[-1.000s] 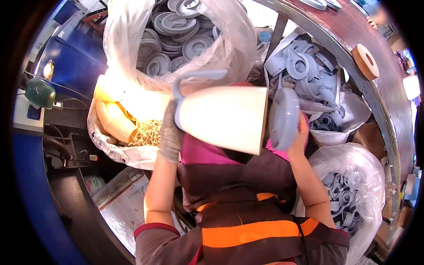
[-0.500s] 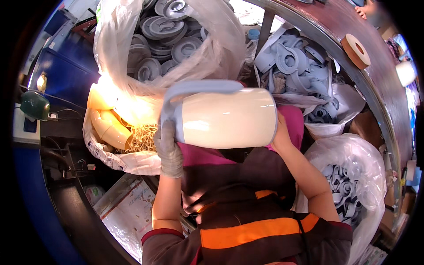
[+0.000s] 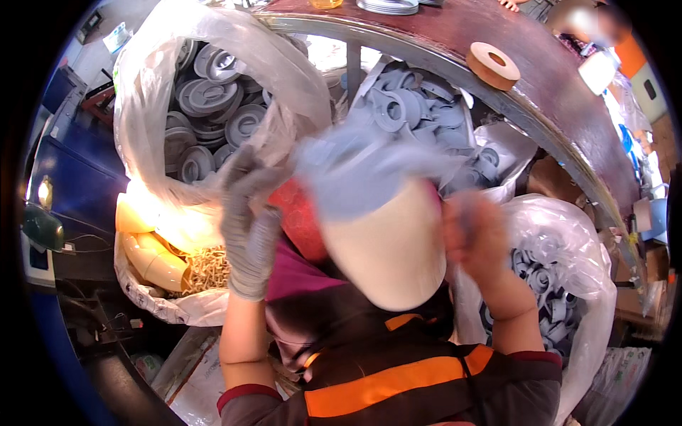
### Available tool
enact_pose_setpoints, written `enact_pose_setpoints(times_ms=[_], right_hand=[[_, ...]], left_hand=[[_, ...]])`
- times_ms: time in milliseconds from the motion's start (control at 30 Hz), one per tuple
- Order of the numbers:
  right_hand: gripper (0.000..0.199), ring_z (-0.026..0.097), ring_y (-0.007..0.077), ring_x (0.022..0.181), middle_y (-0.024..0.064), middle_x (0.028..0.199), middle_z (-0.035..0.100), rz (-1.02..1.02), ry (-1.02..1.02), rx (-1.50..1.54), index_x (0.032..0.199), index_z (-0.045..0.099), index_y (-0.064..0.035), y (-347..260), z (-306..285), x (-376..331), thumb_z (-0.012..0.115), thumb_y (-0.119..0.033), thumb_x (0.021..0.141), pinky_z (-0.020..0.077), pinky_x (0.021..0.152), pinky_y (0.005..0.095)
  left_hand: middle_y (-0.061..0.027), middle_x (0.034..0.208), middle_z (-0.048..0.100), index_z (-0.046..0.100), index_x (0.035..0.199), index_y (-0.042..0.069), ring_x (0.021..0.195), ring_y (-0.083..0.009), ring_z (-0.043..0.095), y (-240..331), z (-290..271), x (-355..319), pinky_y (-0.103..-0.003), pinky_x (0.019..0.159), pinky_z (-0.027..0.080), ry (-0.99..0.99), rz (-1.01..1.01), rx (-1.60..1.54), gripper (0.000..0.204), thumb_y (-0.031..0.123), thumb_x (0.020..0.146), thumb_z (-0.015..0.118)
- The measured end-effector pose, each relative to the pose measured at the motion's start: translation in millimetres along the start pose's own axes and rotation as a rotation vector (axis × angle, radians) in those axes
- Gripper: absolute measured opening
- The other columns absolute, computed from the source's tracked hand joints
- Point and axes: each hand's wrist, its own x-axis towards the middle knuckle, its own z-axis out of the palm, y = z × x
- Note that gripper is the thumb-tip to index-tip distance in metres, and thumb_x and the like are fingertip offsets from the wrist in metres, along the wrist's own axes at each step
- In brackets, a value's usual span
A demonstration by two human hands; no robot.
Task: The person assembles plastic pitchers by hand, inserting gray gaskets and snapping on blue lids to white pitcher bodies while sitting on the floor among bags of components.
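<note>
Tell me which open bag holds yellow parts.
The bag just left of the gloved left hand: curved yellow pieces set it apart; the other open bags show grey parts.

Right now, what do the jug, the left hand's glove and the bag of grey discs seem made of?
Jug: probably plastic; its cream body looks smooth and even, though motion blur leaves the finish open.
Glove: likely knitted fabric, matte, with fine ribbing.
Bag: apparently thin plastic film, slightly glossy, being translucent and creased.

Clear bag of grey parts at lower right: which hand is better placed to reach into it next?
Probably right: the right hand is nearer the clear bag, while the gloved left hand is across the cream-coloured jug. Blur hides whether the right holds anything.
</note>
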Motion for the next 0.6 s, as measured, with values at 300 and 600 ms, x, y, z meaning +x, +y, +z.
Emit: enact_pose_setpoints(times_ms=[300,600], right_hand=[[0.037,0.045,0.01,0.054,0.0011,0.067,0.048,-0.901,0.838,-0.315,0.099,0.051,-0.0018,-125.6,-147.9,53.9,0.035,-0.036,0.101,0.0369,0.047,0.0221],[0.036,0.056,0.0198,0.111,0.0126,0.12,0.06,-0.664,0.62,-0.818,0.121,0.058,-0.0011,-33.7,-138.9,161.8,0.056,-0.021,0.092,0.0398,0.097,0.0308]], left_hand=[[-0.0102,0.117,0.059,0.064,0.103,-0.001,0.109,-0.017,0.053,-23.4,29.1,-47.6,-0.03,0.096,0.039,-0.25,-0.567,-0.264,0.021,0.014,0.091,0.055],[-0.0091,0.1,0.063,0.063,0.105,-0.002,0.09,-0.0181,0.058,-96.6,-93.1,-117.2,-0.03,0.082,0.047,0.284,-0.716,0.168,0.024,0.017,0.09,0.059]])
